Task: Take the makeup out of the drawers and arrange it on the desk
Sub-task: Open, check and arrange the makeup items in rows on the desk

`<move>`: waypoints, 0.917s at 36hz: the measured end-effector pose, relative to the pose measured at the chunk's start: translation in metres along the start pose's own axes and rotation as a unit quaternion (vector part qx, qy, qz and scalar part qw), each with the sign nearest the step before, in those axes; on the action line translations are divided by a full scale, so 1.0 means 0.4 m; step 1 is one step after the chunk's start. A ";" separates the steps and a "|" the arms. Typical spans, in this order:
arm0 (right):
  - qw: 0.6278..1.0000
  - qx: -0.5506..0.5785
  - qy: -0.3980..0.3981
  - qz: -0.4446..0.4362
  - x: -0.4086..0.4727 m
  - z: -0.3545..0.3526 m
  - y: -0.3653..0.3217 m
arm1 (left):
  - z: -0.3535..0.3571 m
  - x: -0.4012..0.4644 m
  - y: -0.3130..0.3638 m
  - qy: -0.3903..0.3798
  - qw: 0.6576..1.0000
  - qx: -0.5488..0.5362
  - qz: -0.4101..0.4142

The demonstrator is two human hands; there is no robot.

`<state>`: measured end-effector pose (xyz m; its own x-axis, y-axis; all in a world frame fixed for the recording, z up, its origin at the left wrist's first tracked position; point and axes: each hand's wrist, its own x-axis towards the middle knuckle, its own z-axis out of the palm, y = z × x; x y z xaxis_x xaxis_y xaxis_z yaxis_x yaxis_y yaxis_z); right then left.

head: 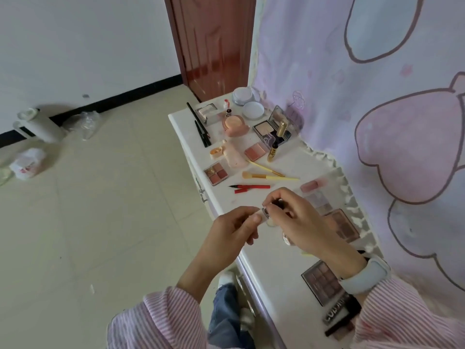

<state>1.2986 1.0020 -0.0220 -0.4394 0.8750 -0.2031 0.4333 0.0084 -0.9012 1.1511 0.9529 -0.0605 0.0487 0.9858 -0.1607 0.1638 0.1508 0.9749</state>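
White desk (271,260) along a lilac-curtained wall, scattered with makeup — an open four-pan palette (216,173), a red liner pen (251,186), a yellow-handled brush (266,176). Above its near edge, both hands meet on one small item (266,213): the left hand (234,233) pinches one end with curled fingers, the right hand (297,217) pinches the other — too blurred to name.

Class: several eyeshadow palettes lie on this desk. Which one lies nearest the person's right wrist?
The dark twelve-pan palette just below the right wrist; the other palettes lie farther up the desk.
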 end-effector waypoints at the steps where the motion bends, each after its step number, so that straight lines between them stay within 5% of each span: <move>1: 1.000 -0.004 -0.004 0.001 0.012 -0.002 0.002 | -0.006 0.011 -0.006 -0.012 1.000 -0.004 -0.006; 11: 0.996 -0.085 -0.037 0.012 0.138 -0.072 0.068 | -0.076 0.096 -0.109 -0.053 0.997 0.029 -0.045; 16: 0.998 0.011 0.029 0.061 0.205 -0.138 0.113 | -0.094 0.115 -0.173 0.054 0.994 -0.048 -0.076; 20: 0.988 0.066 0.008 0.142 0.266 -0.132 0.195 | -0.077 0.147 -0.221 0.116 0.985 -0.080 -0.103; 26: 0.986 0.015 -0.066 0.153 0.340 -0.076 0.264 | -0.037 0.211 -0.295 0.239 0.967 0.007 -0.085; 33: 0.975 -0.164 -0.137 0.057 0.378 -0.032 0.304 | -0.011 0.243 -0.354 0.287 0.952 0.106 -0.026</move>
<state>1.2949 1.1415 -0.1573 -0.5479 0.7181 -0.4292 0.6999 0.1125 -0.7053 1.1283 1.0278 -0.2134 -0.5021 0.8640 -0.0377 0.3488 0.2422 0.9053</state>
